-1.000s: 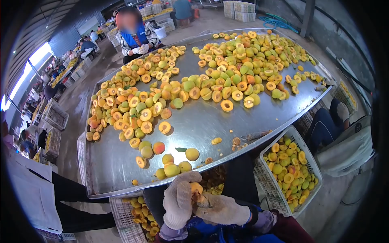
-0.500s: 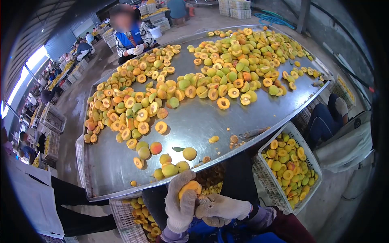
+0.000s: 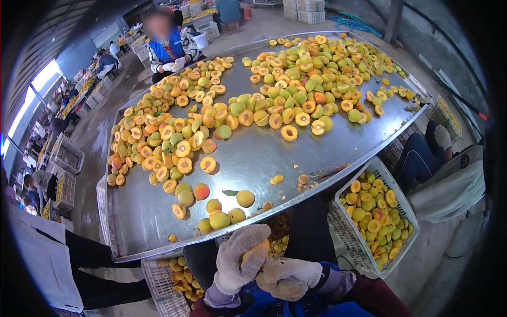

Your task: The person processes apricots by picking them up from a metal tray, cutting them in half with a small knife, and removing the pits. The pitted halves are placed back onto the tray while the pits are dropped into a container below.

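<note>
My left hand [image 3: 242, 259], in a pale knitted glove, is wrapped round a yellow peach [image 3: 261, 246]. Only a strip of the fruit shows past the fingers. My right hand [image 3: 289, 277], gloved alike, is closed right beside it, with the two gloves touching. Whatever the right fingers hold is hidden. Both hands are over my lap, just below the near edge of the metal table [image 3: 253, 174]. Several whole peaches [image 3: 221, 220] and a green leaf [image 3: 229, 193] lie close to that edge.
Many halved and whole peaches [image 3: 296, 100] cover the table's far side. A crate of peach halves [image 3: 376, 222] stands at right, another crate [image 3: 163, 288] below at left. A person in a blue vest [image 3: 171, 50] sits across the table; other people's legs flank me.
My left hand has turned and lifted slightly, so its fingers now cover more of the peach. The right hand has shifted a little and stays against it. Fruit on the table lies as before.
</note>
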### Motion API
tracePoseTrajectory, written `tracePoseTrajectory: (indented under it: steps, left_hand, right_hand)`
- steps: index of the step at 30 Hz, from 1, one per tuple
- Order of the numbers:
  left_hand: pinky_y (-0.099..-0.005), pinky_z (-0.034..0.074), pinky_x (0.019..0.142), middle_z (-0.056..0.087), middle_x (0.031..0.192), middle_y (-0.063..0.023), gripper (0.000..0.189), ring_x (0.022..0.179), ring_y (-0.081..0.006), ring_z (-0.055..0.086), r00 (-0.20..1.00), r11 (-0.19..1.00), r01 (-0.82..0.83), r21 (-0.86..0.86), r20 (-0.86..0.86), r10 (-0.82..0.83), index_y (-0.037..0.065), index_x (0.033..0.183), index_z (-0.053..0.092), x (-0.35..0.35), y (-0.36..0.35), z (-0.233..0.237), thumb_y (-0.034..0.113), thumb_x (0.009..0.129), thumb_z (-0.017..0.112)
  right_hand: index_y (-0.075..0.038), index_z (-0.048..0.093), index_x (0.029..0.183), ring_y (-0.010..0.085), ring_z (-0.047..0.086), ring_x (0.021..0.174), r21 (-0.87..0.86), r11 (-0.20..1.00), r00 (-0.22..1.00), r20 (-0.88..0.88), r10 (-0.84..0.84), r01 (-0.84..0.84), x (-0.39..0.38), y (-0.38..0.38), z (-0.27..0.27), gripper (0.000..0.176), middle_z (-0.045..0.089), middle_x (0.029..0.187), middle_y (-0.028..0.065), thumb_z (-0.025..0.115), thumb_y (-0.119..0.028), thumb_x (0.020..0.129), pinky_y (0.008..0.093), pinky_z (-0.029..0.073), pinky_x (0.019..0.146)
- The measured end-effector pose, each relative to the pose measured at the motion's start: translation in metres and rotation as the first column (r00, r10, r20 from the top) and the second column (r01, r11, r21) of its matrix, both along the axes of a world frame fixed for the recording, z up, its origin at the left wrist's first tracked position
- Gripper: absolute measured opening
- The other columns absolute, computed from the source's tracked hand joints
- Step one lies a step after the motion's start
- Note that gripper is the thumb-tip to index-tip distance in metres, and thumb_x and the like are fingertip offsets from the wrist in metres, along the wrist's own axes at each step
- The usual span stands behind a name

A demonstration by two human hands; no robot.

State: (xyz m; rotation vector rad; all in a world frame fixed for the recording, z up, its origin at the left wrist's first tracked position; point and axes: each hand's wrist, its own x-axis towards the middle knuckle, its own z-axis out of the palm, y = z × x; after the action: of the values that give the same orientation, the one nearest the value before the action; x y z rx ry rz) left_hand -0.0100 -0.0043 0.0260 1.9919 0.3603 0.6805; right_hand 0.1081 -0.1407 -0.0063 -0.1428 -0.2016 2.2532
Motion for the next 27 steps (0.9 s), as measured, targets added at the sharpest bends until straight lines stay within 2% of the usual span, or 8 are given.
tracePoseTrajectory:
  steps: [2,8,15,18,20,21,22,27]
  left_hand:
    - [-0.0352,0.055,0.075,0.065,0.107,-0.0196,0.046,0.087,-0.0256,0.066,0.975,0.953,0.139,-0.268,0.208,-0.083,-0.004,0.112,0.061,-0.003,-0.004,-0.012,0.039,0.093,0.061]
    - [-0.0397,0.056,0.072,0.063,0.111,-0.0220,0.066,0.087,-0.0313,0.065,0.974,0.611,0.093,-0.786,0.200,0.110,-0.003,0.116,0.058,-0.003,-0.026,-0.011,0.056,0.086,0.065]
    - [-0.0410,0.056,0.072,0.064,0.106,-0.0213,0.070,0.083,-0.0314,0.066,0.981,0.751,0.167,-0.639,0.182,-0.062,-0.002,0.113,0.058,0.006,-0.018,-0.004,0.064,0.087,0.057]
    - [-0.0350,0.053,0.077,0.062,0.114,-0.0200,0.056,0.088,-0.0253,0.065,0.943,0.561,0.299,-0.772,0.328,-0.050,-0.002,0.120,0.056,0.009,-0.026,-0.008,0.048,0.099,0.047]
    - [-0.0365,0.055,0.072,0.061,0.112,-0.0196,0.055,0.084,-0.0267,0.065,0.869,-0.035,0.468,-0.883,0.452,0.199,-0.001,0.117,0.054,0.018,-0.025,-0.013,0.050,0.098,0.048]
    - [-0.0360,0.056,0.067,0.060,0.106,-0.0191,0.057,0.080,-0.0274,0.065,0.867,-0.120,0.490,-0.864,0.468,0.172,-0.001,0.116,0.052,0.020,-0.022,-0.019,0.052,0.097,0.047]
    - [-0.0360,0.056,0.067,0.060,0.106,-0.0191,0.057,0.080,-0.0274,0.065,0.864,-0.113,0.494,-0.862,0.472,0.175,-0.001,0.116,0.052,0.019,-0.021,-0.019,0.052,0.097,0.047]
    - [-0.0303,0.056,0.064,0.061,0.105,-0.0179,0.044,0.080,-0.0237,0.068,0.933,0.665,-0.278,-0.693,-0.032,0.358,-0.003,0.115,0.052,-0.025,0.008,-0.031,0.037,0.101,0.043]
  right_hand:
    - [-0.007,0.058,0.093,0.0056,0.055,0.065,-0.030,0.986,0.965,0.214,-0.152,0.162,-0.008,-0.004,0.007,0.027,0.058,0.077,-0.0002,0.059,-0.034,0.094,0.0189,0.045,0.058]
    - [-0.008,0.056,0.094,0.0061,0.054,0.068,0.041,0.990,0.990,0.037,-0.137,0.136,-0.008,-0.002,0.017,0.025,0.054,0.080,-0.0012,0.058,-0.032,0.094,0.0182,0.044,0.061]
    - [-0.007,0.057,0.097,0.0061,0.055,0.071,0.037,0.985,0.982,-0.094,-0.163,0.167,-0.009,-0.006,0.012,0.025,0.055,0.083,-0.0002,0.059,-0.031,0.093,0.0178,0.045,0.064]
    - [-0.005,0.058,0.103,0.0071,0.058,0.080,-0.085,0.983,0.980,-0.106,-0.171,0.162,-0.013,-0.010,0.013,0.023,0.058,0.091,0.0015,0.060,-0.026,0.093,0.0193,0.048,0.071]
    - [-0.004,0.058,0.104,0.0087,0.058,0.083,-0.083,0.979,0.977,-0.081,-0.195,0.189,-0.015,-0.012,0.012,0.021,0.059,0.093,0.0017,0.062,-0.020,0.092,0.0208,0.048,0.074]
    - [-0.004,0.058,0.105,0.0094,0.059,0.084,-0.080,0.977,0.976,-0.070,-0.204,0.198,-0.017,-0.012,0.012,0.020,0.059,0.094,0.0018,0.063,-0.017,0.091,0.0215,0.048,0.075]
    - [-0.003,0.058,0.106,0.0102,0.059,0.085,-0.071,0.975,0.975,-0.057,-0.213,0.209,-0.016,-0.011,0.011,0.020,0.059,0.094,0.0019,0.064,-0.014,0.090,0.0223,0.048,0.077]
    - [-0.003,0.060,0.100,0.0090,0.057,0.085,0.003,0.973,0.965,0.123,-0.230,0.232,-0.005,-0.008,-0.008,0.016,0.059,0.091,0.0020,0.066,-0.012,0.088,0.0223,0.047,0.078]
